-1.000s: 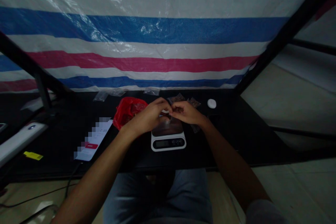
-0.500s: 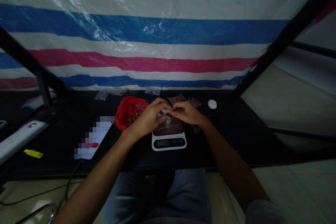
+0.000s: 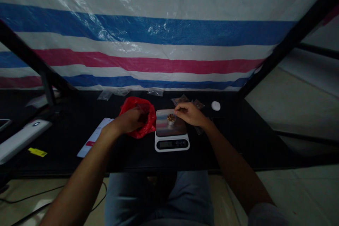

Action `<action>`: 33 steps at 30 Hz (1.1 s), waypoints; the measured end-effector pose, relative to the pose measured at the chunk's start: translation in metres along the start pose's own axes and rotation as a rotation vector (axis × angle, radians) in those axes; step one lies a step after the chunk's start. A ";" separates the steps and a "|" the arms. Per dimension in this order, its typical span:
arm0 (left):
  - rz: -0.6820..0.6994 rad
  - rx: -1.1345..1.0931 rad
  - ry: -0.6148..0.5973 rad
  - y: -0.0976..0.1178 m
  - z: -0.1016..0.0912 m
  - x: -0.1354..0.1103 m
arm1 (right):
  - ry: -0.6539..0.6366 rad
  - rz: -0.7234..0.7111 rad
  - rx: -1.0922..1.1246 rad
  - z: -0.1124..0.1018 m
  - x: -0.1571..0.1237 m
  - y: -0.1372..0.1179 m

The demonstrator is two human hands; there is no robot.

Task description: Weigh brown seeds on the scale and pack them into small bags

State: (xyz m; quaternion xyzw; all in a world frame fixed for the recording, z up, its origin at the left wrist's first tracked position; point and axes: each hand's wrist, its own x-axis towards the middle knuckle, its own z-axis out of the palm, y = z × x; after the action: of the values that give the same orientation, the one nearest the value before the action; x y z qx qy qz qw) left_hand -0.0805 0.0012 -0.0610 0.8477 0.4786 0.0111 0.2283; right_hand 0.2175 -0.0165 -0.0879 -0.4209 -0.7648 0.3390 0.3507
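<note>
My left hand point(image 3: 131, 120) reaches into the mouth of a red plastic bag point(image 3: 149, 122), and its fingers are hidden by the bag. Brown granules lie inside that bag. On the steel plate of a digital kitchen scale point(image 3: 172, 143) stands a small cup point(image 3: 171, 120) holding brown granules. My right hand point(image 3: 189, 114) hovers just right of the cup, fingertips close to its rim, with nothing visible in them.
Small clear plastic bags point(image 3: 105, 95) and brown-filled packets point(image 3: 180, 99) lie along the black table's back edge. A white round object point(image 3: 215, 106) sits at back right. A paper sheet point(image 3: 92, 139), white power strip point(image 3: 23, 141) and yellow tag point(image 3: 37, 152) lie left.
My left hand has moved left, away from the cup, and into the red bag. The cup on the scale now shows fully. My right hand has shifted only slightly.
</note>
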 end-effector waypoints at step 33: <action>0.036 0.053 0.015 0.002 -0.017 -0.003 | 0.038 -0.038 -0.029 -0.001 0.000 0.003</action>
State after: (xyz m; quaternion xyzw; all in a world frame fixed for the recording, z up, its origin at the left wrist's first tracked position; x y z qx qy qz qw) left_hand -0.0847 0.0051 -0.0442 0.8618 0.4652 0.0088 0.2021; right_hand 0.2193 -0.0151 -0.0896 -0.4175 -0.7709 0.3129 0.3653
